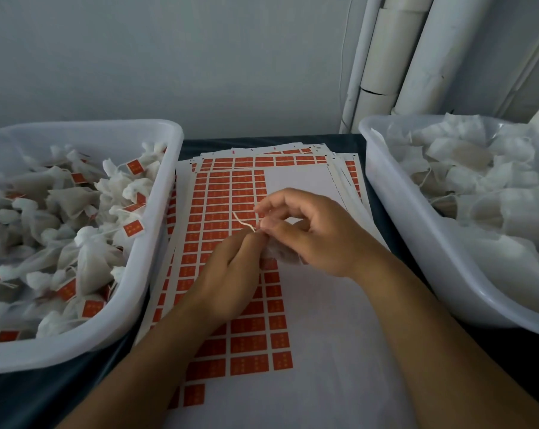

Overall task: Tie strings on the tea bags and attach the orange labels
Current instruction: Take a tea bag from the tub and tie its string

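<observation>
Risk sits at my fingertips: my left hand (231,267) pinches the string (243,222) in a narrow grip, my right hand (308,233) closes around the tea bag (277,255), both above the label sheet (231,193) on the tabletop. The free end is short; I judge it may slip before the knot cinches, or a hard pull may tear the thin bag. Beyond, the left bin (156,230) holds labelled bags, the right bin (395,212) plain ones; misdropping would mix them.
</observation>
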